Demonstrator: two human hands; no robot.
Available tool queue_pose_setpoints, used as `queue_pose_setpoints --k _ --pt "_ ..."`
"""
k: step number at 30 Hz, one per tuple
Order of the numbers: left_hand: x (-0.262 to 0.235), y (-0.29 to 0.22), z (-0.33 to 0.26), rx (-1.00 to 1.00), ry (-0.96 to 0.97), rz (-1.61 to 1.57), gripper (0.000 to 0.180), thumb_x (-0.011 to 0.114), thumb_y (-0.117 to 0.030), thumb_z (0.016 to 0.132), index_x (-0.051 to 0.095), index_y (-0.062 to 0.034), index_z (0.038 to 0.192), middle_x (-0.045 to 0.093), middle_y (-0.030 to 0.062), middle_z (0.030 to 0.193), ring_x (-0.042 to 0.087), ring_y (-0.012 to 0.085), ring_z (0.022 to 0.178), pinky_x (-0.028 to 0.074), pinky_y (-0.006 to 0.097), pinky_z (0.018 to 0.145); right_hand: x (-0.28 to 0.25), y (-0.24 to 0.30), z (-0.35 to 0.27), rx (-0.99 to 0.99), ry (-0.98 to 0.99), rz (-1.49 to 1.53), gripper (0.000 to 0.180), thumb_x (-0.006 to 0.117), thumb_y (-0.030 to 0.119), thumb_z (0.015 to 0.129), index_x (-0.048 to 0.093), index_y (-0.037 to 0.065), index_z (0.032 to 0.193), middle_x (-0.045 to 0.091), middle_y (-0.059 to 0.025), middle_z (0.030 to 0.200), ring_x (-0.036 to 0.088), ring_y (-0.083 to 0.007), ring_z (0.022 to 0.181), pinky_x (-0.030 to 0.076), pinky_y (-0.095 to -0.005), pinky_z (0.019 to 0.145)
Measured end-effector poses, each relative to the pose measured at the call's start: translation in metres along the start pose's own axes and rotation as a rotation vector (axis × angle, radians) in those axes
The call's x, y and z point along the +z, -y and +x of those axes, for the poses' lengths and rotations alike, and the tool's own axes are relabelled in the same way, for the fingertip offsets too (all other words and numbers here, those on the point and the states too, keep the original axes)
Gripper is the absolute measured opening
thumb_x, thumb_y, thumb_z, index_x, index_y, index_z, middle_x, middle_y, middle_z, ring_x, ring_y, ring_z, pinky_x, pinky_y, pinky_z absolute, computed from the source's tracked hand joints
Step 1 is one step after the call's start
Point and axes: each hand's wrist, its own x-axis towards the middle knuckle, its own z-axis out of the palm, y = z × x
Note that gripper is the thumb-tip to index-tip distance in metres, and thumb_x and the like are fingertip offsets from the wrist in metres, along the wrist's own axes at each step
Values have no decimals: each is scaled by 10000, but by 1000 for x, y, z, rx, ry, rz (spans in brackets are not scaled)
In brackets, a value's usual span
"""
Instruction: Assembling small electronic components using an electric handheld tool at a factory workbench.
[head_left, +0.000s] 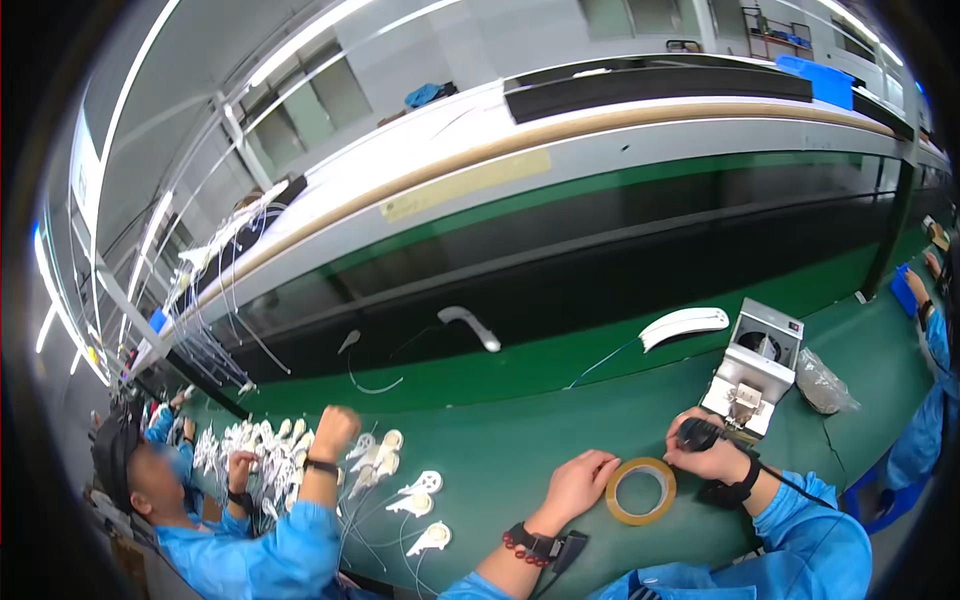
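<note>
Tape roll (641, 519), flat yellow-brown ring, lower right of the frame on dull-green tabletop (490, 450). Left hand (578, 490): fingers together at its left rim; pinching, I cannot tell from here. Right hand (712, 458): curled around rounded black object (697, 433). Step, I judge: handling the ring; next move calls for steadying it.

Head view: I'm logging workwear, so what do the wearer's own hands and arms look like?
Both hands, left and right, are ungloved. The sleeves are bright blue. Each wrist wears a black band, left and right; the left also has a red beaded bracelet. A thin black cord crosses the right sleeve.
</note>
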Motion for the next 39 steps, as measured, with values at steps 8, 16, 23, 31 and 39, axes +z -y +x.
queue_pose_setpoints --k 8,16,23,31,39 --pt "-1 1 3 -7 -4 -31 192 632 -268 971 722 -102 1008 704 79 902 680 264 803 543 384 707 1 -10 -4 242 -251 582 339 672 -39 838 473 43 1100 609 -92 802 649 -179 705 552 -316 678" --pt "-1 7 -2 20 -17 -40 205 613 -277 980 716 -100 991 705 84 909 682 292 839 546 404 726 1 -18 -5 229 -295 569 245 656 49 898 477 43 1065 604 -83 785 631 -174 649 542 -316 620" --pt "-4 6 -1 19 -13 -52 206 607 -277 983 711 -99 996 706 88 912 683 299 847 547 407 732 3 -16 -3 199 -346 549 300 705 173 906 473 54 1054 585 -70 717 599 -175 588 517 -308 569" --pt "-7 4 -2 7 0 -46 211 606 -272 984 712 -90 998 712 92 934 686 304 863 550 406 742 3 -15 -5 175 -288 565 272 688 104 906 478 53 1072 593 -72 754 609 -168 629 527 -310 607" --pt "-11 6 10 -207 105 -221 259 613 -298 993 704 -67 1068 718 116 943 698 250 805 546 374 721 8 -20 -7 223 -304 582 274 702 79 885 493 44 1059 593 -71 780 613 -153 636 524 -284 586"
